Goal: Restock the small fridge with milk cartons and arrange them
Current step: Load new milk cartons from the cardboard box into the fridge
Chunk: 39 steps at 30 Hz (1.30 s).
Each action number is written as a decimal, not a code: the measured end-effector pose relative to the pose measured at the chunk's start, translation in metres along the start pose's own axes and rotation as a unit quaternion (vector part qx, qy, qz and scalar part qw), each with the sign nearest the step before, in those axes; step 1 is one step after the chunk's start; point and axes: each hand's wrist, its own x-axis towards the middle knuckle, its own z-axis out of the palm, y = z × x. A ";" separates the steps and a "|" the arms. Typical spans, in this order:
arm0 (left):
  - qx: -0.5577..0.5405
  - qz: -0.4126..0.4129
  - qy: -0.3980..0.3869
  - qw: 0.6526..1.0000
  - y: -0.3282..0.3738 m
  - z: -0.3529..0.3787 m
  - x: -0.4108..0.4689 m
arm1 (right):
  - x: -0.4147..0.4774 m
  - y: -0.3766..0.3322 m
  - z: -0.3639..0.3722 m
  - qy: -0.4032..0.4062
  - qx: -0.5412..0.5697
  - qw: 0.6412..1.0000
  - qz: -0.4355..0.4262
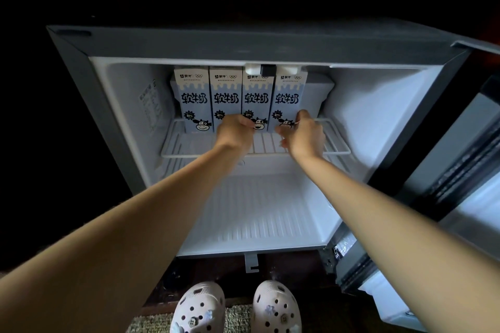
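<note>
Several blue-and-white milk cartons [194, 100] with a cartoon cow stand upright side by side at the back of the small fridge's wire shelf [335, 140]. My left hand [234, 132] has its fingers curled and rests against the lower fronts of the second carton [226, 94] and third carton [255, 94]. My right hand [303, 135] pinches the bottom of the rightmost carton [288, 94], thumb on its front and fingers at its right edge. Both hands hide the cartons' lower corners.
The open fridge [135, 46] has a white ribbed floor [257, 213] below the shelf with nothing on it. Its door [460, 170] is swung open to the right. My feet in pale clogs [200, 308] stand on a rug in front; the surroundings are dark.
</note>
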 end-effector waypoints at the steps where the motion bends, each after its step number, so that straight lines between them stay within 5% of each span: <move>1: 0.002 0.000 -0.002 1.000 0.000 0.001 -0.001 | -0.001 -0.001 0.000 -0.002 0.002 1.000 0.003; 6: 0.019 0.010 -0.040 0.999 0.003 -0.009 -0.020 | -0.013 -0.013 -0.007 -0.011 0.044 0.996 0.070; 11: 0.094 0.053 -0.009 0.994 0.013 -0.044 -0.067 | -0.067 -0.041 -0.029 0.008 -0.012 1.000 0.013; 21: 0.143 0.054 0.152 0.977 -0.027 -0.195 -0.235 | -0.249 -0.166 -0.015 -0.211 0.051 0.973 -0.079; 30: 0.152 -0.127 0.284 0.938 -0.152 -0.306 -0.389 | -0.437 -0.229 0.056 -0.394 0.008 0.909 -0.134; 39: 0.166 -0.301 0.213 0.915 -0.291 -0.319 -0.467 | -0.550 -0.178 0.113 -0.549 -0.133 0.815 -0.127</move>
